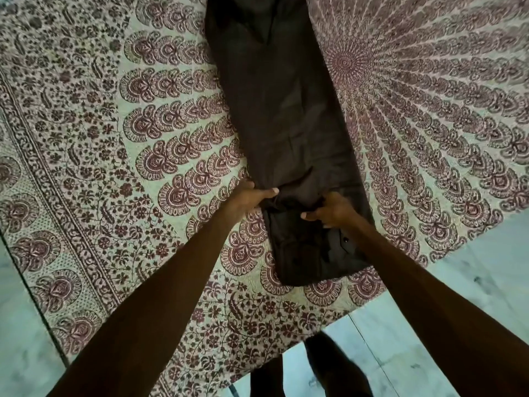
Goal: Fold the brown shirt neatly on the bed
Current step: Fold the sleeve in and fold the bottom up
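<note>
The brown shirt (286,116) lies as a long narrow strip down the middle of the bed (114,138), its sides folded in. Its near end, with buttons showing, rests close to the bed's corner. My left hand (250,196) grips the shirt's left edge, thumb on top of the cloth. My right hand (332,210) grips the cloth a little to the right, fingers curled into a bunched fold. Both hands hold the shirt about a quarter of its length up from the near end.
The bed wears a cream spread with maroon paisley and floral print; its corner (286,348) points toward me. Pale marble floor (472,267) shows at the right, bottom and left. My legs (315,373) stand at the corner.
</note>
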